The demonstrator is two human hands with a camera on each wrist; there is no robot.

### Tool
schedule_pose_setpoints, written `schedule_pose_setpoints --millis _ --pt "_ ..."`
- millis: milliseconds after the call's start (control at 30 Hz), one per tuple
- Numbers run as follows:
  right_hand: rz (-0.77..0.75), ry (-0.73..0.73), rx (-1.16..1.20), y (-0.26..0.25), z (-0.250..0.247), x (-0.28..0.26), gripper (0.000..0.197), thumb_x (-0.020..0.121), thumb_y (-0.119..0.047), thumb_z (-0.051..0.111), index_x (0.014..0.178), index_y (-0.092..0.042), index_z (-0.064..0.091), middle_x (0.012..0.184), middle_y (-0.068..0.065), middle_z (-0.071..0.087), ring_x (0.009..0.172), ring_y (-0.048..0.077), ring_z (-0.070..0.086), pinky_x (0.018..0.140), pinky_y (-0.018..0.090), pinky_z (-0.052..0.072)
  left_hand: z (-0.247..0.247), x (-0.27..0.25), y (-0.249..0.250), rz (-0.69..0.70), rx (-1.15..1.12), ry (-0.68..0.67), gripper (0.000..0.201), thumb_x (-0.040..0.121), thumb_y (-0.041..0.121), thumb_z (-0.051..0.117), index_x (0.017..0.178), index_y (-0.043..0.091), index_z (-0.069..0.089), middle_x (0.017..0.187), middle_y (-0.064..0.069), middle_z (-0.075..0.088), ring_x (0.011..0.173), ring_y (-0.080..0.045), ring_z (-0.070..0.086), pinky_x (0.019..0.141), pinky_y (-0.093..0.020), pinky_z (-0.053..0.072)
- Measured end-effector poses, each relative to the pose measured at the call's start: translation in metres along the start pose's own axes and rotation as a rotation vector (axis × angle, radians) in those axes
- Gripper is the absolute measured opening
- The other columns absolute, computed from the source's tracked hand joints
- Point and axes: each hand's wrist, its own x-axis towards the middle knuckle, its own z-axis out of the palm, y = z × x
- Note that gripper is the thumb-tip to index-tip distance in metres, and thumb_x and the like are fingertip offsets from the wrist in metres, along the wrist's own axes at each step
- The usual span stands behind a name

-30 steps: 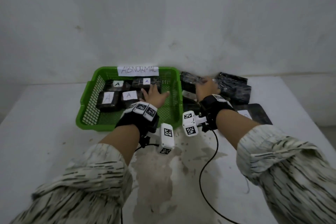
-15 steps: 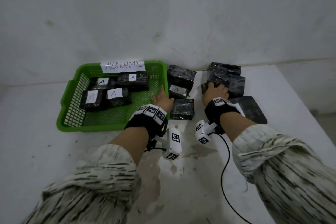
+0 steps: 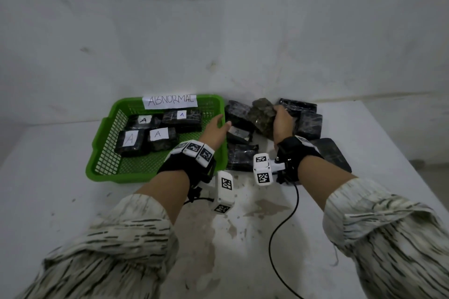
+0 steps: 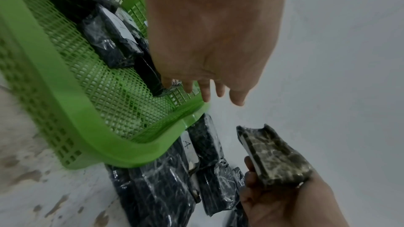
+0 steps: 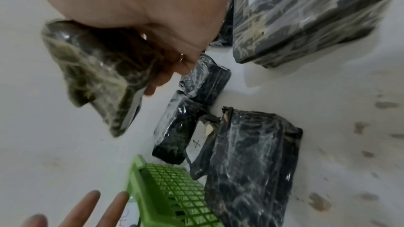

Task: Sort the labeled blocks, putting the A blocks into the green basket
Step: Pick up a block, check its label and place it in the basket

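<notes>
Right hand [image 3: 281, 124] grips a lifted block [image 3: 263, 116] beside the green basket [image 3: 97, 150], left hand [image 3: 215, 130] hovering open-fingered above its rim; its label looks hidden, so turn it before deciding.

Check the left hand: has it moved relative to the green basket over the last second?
Yes. The left hand was over the A blocks inside the green basket; it has shifted right and now hovers open at the basket's right rim.

White table [image 3: 60, 201] bears green basket [image 3: 97, 153], wrapped blocks [image 3: 240, 158].
</notes>
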Motion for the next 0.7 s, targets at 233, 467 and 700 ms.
schedule_pose_setpoints --millis 233,467,700 --pt "-0.058 -0.390 0.000 -0.005 0.005 -0.042 0.015 0.089 -0.004 0.057 0.091 -0.018 0.062 0.082 0.000 0.063 0.073 0.012 0.056 0.060 0.022 0.046 -0.011 -0.019 0.002 0.049 -0.210 -0.009 0.046 0.099 0.038 0.036 0.139 0.015 0.039 0.144 -0.010 0.042 0.130 -0.027 0.043 0.108 -0.041 0.035" --pt "-0.435 -0.549 -0.412 -0.001 0.019 -0.078 0.040 0.071 0.009 0.075 0.108 -0.001 0.065 0.098 -0.007 0.056 0.102 0.017 0.052 0.094 0.030 0.042 -0.025 -0.026 -0.009 -0.062 -0.499 -0.006 0.032 0.094 0.027 0.052 0.119 0.009 0.043 0.115 -0.015 0.054 0.087 -0.028 0.060 0.069 -0.034 0.054" --pt "-0.258 -0.478 -0.236 -0.001 0.042 -0.096 0.014 0.092 -0.014 0.061 0.102 -0.010 0.053 0.097 0.011 0.051 0.089 0.021 0.052 0.073 0.020 0.043 -0.047 -0.032 -0.030 0.065 -0.398 0.083 0.025 0.093 0.002 0.050 0.117 0.006 0.053 0.095 -0.013 0.059 0.086 -0.025 0.056 0.078 -0.034 0.047"
